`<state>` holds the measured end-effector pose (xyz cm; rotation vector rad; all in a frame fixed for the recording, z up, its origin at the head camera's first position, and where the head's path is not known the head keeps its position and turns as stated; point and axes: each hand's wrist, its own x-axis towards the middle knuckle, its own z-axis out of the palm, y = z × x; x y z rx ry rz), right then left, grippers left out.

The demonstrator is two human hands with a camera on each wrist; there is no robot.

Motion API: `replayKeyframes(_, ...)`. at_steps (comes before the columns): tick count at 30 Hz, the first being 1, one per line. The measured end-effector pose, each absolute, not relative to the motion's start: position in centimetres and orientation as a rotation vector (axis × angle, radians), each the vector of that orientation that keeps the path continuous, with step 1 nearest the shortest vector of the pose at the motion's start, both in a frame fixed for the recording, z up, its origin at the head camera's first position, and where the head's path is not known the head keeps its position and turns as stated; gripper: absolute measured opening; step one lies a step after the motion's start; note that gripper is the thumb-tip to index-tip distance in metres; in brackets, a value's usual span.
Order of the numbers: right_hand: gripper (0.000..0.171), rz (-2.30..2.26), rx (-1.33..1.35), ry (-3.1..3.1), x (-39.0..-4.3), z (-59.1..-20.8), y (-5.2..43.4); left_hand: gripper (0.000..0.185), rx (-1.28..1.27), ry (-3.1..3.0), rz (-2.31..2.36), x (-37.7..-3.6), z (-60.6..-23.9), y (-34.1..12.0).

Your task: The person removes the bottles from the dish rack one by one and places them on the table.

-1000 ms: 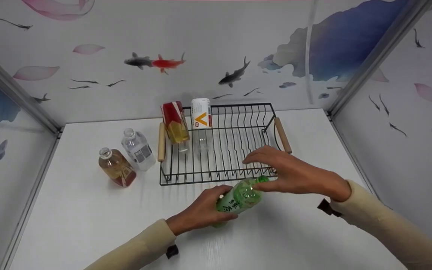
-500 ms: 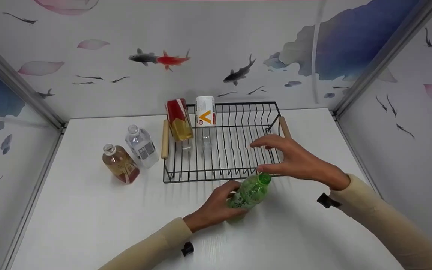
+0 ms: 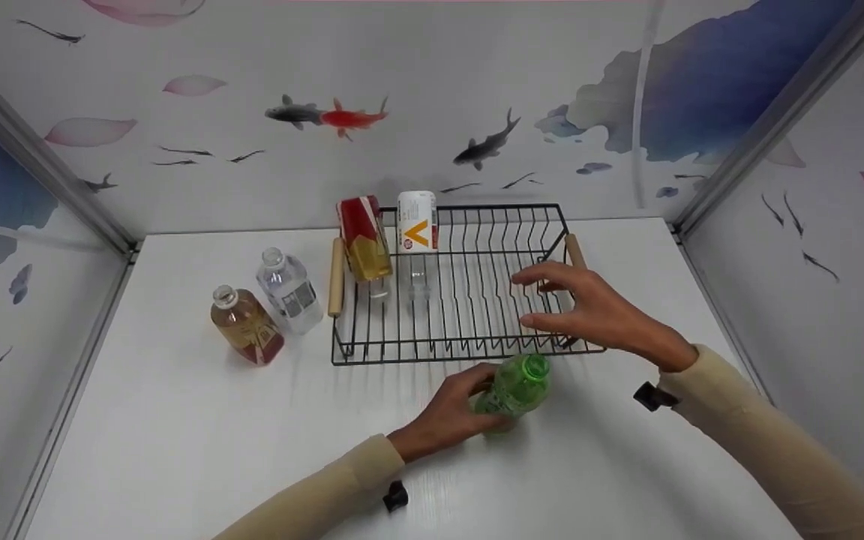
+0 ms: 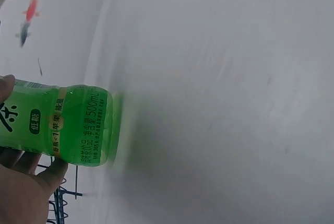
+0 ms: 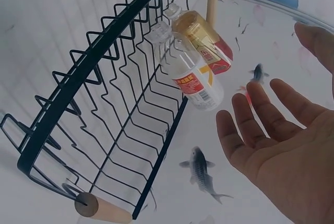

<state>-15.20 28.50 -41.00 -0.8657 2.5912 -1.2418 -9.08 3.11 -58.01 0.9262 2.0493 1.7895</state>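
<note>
My left hand [image 3: 458, 409] grips a green plastic drink bottle [image 3: 518, 386] around its middle, just in front of the rack. In the head view the bottle is almost upright, its neck tipped toward the camera. The left wrist view shows the bottle's base [image 4: 102, 125] close to the white tabletop, with its label text facing that camera. My right hand [image 3: 589, 307] hovers over the right front part of the black wire dish rack [image 3: 469, 349]. Its fingers and thumb [image 5: 318, 41] are spread apart and hold nothing.
Two bottles sit neck-down in the rack's left side: a red-and-yellow one [image 3: 364, 240] and a clear one with a white label [image 3: 418, 225]. Left of the rack stand an amber bottle [image 3: 246, 326] and a clear bottle [image 3: 289, 292]. Wooden handles [image 3: 336, 277] flank the rack.
My left hand has moved right with the green bottle and turned it from a slant to nearly upright. The right hand has drawn away from the bottle's neck, up over the rack.
</note>
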Motion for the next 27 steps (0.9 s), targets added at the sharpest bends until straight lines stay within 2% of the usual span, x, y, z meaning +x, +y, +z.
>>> replayKeyframes(20, 0.054, -1.273, -0.786, 2.599, -16.3, -42.0, 29.6, 0.062, 0.964, 2.043, 1.834, -9.8, -59.1, 5.7)
replayKeyframes(27, 0.054, -1.262, -0.782, 2.614, -16.7, -42.3, 29.8, 0.080, 0.875, 2.049, 1.806, -9.3, -59.0, 5.1)
